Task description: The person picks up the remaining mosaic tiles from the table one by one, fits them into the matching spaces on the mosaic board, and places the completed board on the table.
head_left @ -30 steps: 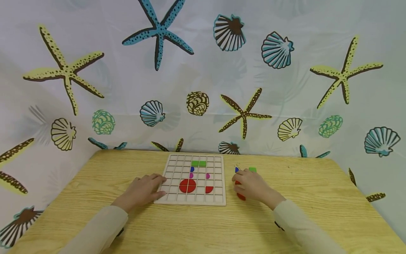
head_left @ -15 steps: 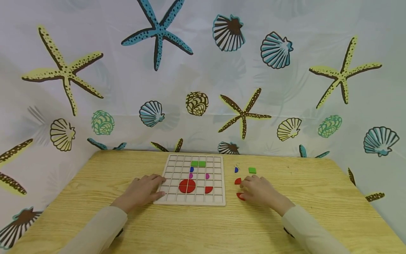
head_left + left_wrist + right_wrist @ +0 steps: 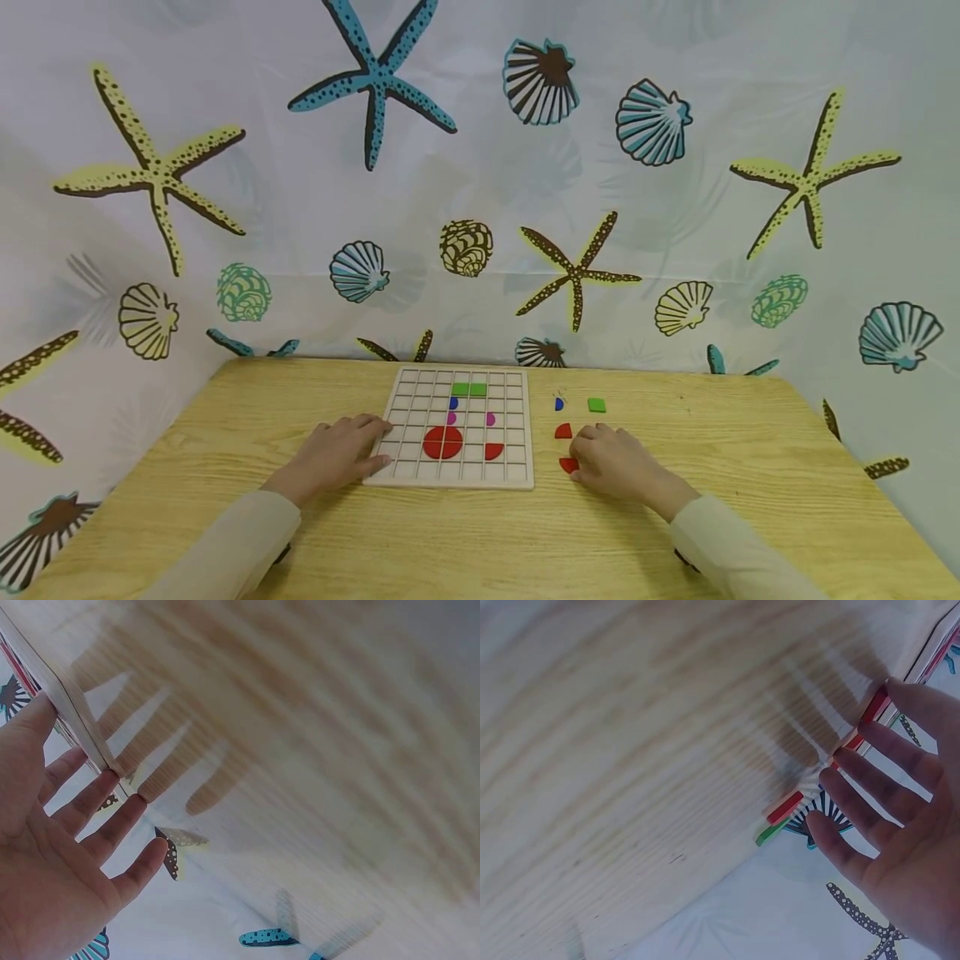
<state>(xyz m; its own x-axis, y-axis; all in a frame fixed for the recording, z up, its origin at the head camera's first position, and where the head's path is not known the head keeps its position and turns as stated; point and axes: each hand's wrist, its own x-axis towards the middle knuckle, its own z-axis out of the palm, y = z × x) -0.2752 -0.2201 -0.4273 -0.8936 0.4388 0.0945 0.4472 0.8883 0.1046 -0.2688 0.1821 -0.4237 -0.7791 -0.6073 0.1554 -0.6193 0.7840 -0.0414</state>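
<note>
My left hand (image 3: 330,457) rests at the left edge of a pale gridded board (image 3: 420,472), fingertips and thumb touching its side, fingers fairly straight. On the board lie a red circle made of quarter pieces (image 3: 443,442), another red quarter piece (image 3: 493,451), green squares (image 3: 468,389), a blue half-circle (image 3: 453,403) and two magenta half-circles (image 3: 491,418). Right of the board, my right hand (image 3: 618,465) has thumb and index finger at the near red quarter piece (image 3: 567,465); the right wrist view shows this red piece (image 3: 874,703) between their tips. The hand partly hides another red piece (image 3: 785,808).
Beyond the right hand lie a red quarter piece (image 3: 563,431), a blue half-circle (image 3: 558,404) and a green square (image 3: 597,405) on the wooden table (image 3: 480,542). A white cloth (image 3: 480,183) with starfish and shells hangs behind the table and at both sides.
My right hand has drawn back toward me and right, uncovering the blue half-circle, green square and far red quarter, and its fingertips are now at the near red quarter. The left hand stays put.
</note>
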